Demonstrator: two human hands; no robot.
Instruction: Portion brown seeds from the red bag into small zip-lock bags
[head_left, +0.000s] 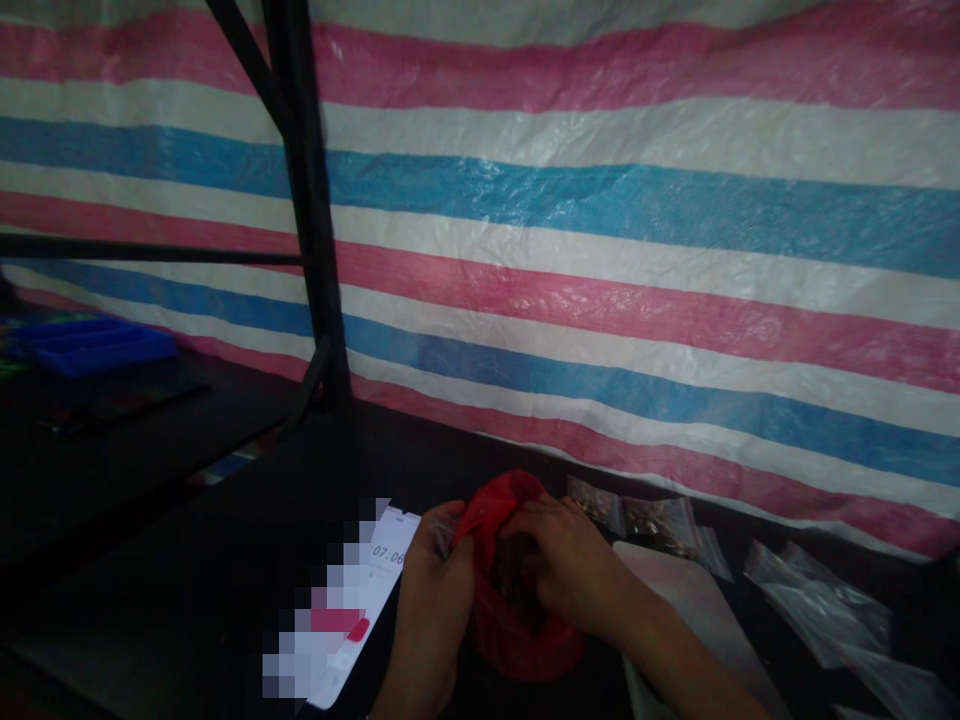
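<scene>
A red plastic bag [525, 650] stands upright with its mouth open, and dark, unclear contents show inside. My left hand [435, 590] is closed at the bag's left rim, its thumb against the red plastic. A bit of clear plastic [445, 528], seemingly a small bag, sticks out between the same fingers. My right hand [566, 555] reaches into the mouth from the right with its fingers curled down; what they grip is hidden in the dark. Beside my left forearm lies a lit phone [349, 655], partly pixelated.
Filled small zip bags [660, 522] lie behind my right hand. A pale flat tray-like thing [694, 610] is under my right forearm, with flat clear zip bags [825, 605] farther right. A black metal post [311, 210], striped sheeting [600, 270] and a blue tray [101, 345] are beyond.
</scene>
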